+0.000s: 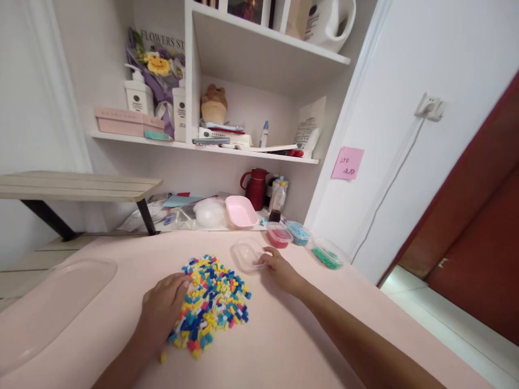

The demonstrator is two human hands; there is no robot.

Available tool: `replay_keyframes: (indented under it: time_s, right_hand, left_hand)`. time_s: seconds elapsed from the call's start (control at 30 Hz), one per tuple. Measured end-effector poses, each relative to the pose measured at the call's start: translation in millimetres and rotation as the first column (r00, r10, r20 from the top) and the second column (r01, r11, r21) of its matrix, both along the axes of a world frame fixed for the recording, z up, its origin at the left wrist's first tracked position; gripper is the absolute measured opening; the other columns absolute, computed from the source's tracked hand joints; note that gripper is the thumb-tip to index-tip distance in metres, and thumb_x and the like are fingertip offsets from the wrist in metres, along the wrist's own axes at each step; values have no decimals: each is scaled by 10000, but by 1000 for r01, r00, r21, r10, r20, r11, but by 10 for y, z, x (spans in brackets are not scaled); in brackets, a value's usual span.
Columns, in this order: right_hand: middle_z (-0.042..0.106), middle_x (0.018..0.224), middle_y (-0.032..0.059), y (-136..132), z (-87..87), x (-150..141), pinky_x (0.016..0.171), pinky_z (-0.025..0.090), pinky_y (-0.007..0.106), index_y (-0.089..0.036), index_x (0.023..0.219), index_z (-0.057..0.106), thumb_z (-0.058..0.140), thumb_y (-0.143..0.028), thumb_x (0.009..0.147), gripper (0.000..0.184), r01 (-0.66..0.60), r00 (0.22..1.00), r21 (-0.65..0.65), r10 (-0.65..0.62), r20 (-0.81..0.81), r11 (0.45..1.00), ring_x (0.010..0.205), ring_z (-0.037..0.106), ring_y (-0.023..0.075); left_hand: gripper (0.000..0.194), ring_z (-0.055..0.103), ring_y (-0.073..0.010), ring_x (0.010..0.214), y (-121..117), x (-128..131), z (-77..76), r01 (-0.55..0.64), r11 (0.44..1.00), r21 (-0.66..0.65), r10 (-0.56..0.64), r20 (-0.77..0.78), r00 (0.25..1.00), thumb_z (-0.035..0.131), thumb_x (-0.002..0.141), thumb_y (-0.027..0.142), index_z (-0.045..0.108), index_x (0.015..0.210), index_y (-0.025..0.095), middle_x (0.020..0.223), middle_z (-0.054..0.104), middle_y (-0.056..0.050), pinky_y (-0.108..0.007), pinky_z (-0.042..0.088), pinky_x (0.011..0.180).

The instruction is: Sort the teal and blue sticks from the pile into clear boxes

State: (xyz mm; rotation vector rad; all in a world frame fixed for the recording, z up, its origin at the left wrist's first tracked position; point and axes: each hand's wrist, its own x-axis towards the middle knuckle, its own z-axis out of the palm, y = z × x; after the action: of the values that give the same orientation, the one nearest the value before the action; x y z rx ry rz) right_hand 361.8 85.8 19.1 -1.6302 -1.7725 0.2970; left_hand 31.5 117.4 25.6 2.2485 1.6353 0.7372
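Loose small building bricks in blue, yellow, white, pink and orange lie in a spread pile on the pink tabletop. My left hand is at the pile's left edge, its fingers curled together; whatever is between the fingertips is hidden. To the right and behind the pile, my right hand grips the near right rim of a clear plastic container, which looks to have nothing in it. Beyond that hand stand three clear tubs: one with red pieces, one with light blue pieces, one with green pieces.
A large clear lid or tray lies at the left. Behind the tabletop are a pink basin, a dark red jug and a bottle. A slatted wooden stand is at the left, below loaded shelves.
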Motion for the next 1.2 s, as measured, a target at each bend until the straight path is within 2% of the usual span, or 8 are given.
replay_keyframes:
  time_s: [0.27,0.4,0.53,0.7,0.87,1.03,1.13,1.2]
  right_hand:
    - [536,1010,82,124,-65,-42,913,467,391,-186,763,602,416,-52,660,251,59,991,98,-47,-122,993,993,560,228]
    - [469,1295,91,24,-13,10,1050,398,441,-233,1046,658,412,-47,666,489,43,988,111,-26,-150,993,1279,435,248]
    - [383,1450,91,-85,9,8,1100,385,428,-277,1403,447,413,-78,758,676,45,983,111,-24,-181,993,1363,383,214]
    - [478,1418,97,-132,-40,-67,1088,416,441,-254,1388,461,418,-145,824,577,150,969,99,-127,-213,984,1285,494,229]
    - [587,1369,61,-116,-95,-164,1111,400,432,-273,1395,462,419,-125,851,565,84,978,28,-77,-193,996,1261,543,219]
    - [578,1388,67,-113,-103,-199,1137,344,459,-269,1468,370,434,-133,872,615,59,988,-5,-59,-145,998,1276,536,224]
    - [557,1395,89,-135,-45,-139,1050,426,404,-266,1477,349,456,-173,893,601,135,981,-35,-139,-139,990,1205,578,210]
    - [590,1337,96,-176,46,-65,945,472,369,-256,1389,465,484,-209,897,494,191,980,-88,-195,-37,978,1099,623,212]
  left_hand:
    - [388,590,-228,1198,18,9,-61,9,999,32,-9,-7,1000,340,910,346,711,1002,283,1214,704,-21,-446,409,1031]
    - [363,593,-224,1190,-2,27,-57,-1,999,47,2,-10,1000,365,906,338,713,999,298,1205,708,-16,-447,409,1029]
    - [358,603,-226,1180,-11,27,-24,1,999,49,-1,-1,1000,374,902,330,715,1008,297,1191,716,-17,-441,424,1019]
    - [338,615,-228,1165,-5,25,0,-5,999,53,5,1,1000,395,893,337,721,975,295,1183,723,-9,-434,437,1013]
    - [368,609,-236,1180,-9,31,-5,14,999,51,-13,-15,1000,369,898,349,712,1010,277,1198,716,-26,-437,435,1022]
    - [365,612,-241,1173,-15,34,-9,21,998,55,-21,1,1000,373,890,352,715,988,271,1184,720,-31,-447,438,1020]
    - [361,615,-244,1164,-12,29,-5,3,998,56,-5,37,999,384,877,369,714,996,285,1170,727,-22,-456,438,1016]
    - [373,619,-232,1155,-3,18,-1,-16,999,41,12,93,996,369,873,374,707,1006,290,1158,730,-18,-449,438,1025]
